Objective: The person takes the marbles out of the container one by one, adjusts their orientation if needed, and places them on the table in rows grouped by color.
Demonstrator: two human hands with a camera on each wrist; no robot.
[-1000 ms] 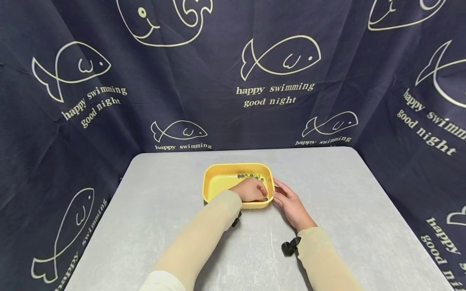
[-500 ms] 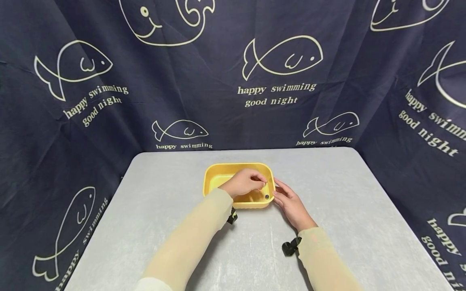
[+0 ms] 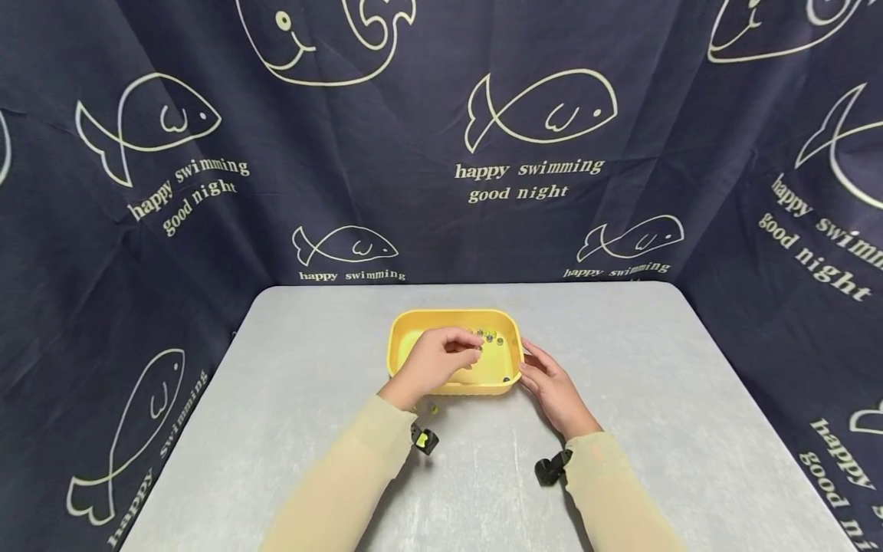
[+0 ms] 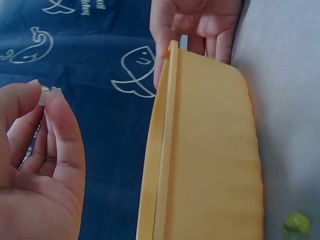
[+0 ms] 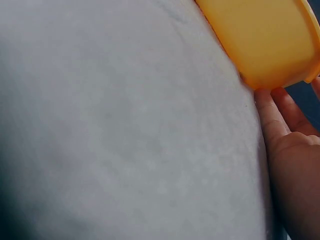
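- One pale sleeve [image 3: 338,483] covers the left forearm, reaching up from in front of the tub and left of it.
- Next of the hands, the left hand [image 3: 431,362] is over the tub's left and middle part, thumb and forefinger pinching a small glassy marble [image 4: 45,92].
- Just in front of the tub, a green marble [image 3: 434,409] lies on the grey counter [image 3: 690,429].
- The yellow tub [image 3: 491,369] sits upright, open side up, on the counter.
- Inside the tub, several small marbles [image 3: 490,337] gather near its back right part; a dark marble [image 3: 507,379] lies near its front right corner.
- Against the tub's right end, the right hand [image 3: 552,389] rests with extended fingers touching the outer wall.
- Behind the tub hangs a navy curtain [image 3: 428,176] printed with fish.
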